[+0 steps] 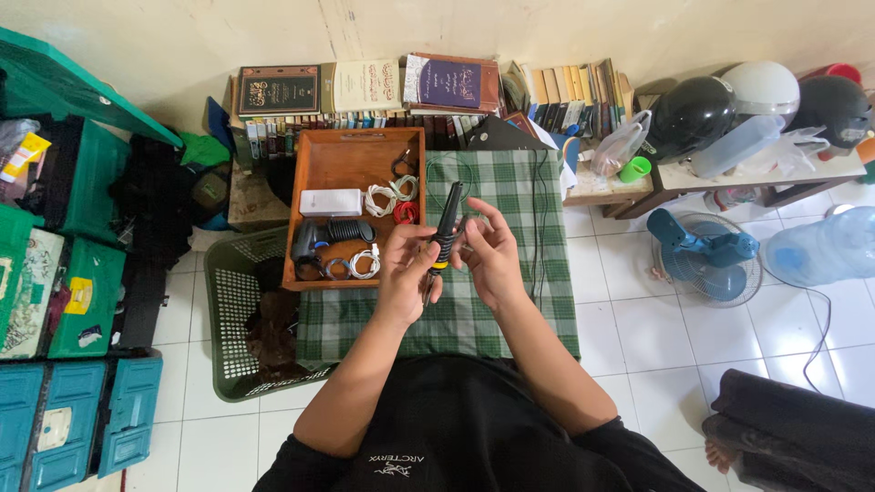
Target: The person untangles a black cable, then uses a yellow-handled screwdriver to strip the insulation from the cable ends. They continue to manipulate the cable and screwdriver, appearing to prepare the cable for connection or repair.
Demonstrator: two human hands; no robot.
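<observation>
Head view: both hands' fingers grasp a black tool [447, 228]; wooden tray [351, 146] holds coiled cables [381, 198]

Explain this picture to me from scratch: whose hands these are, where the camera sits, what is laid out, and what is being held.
There is no machine here. A camera worn on a person's head looks straight down, so you see that person's own arms and lap. The left hand and right hand together hold a black stick-shaped tool with a yellow band; the fingers of the right hand also pinch something thin beside it, too small to tell. Under the hands lies a green checked cloth. To the left sits a wooden tray with coiled white cables, a white box and a black device. Books line the wall, and helmets rest on a low table at right.
</observation>
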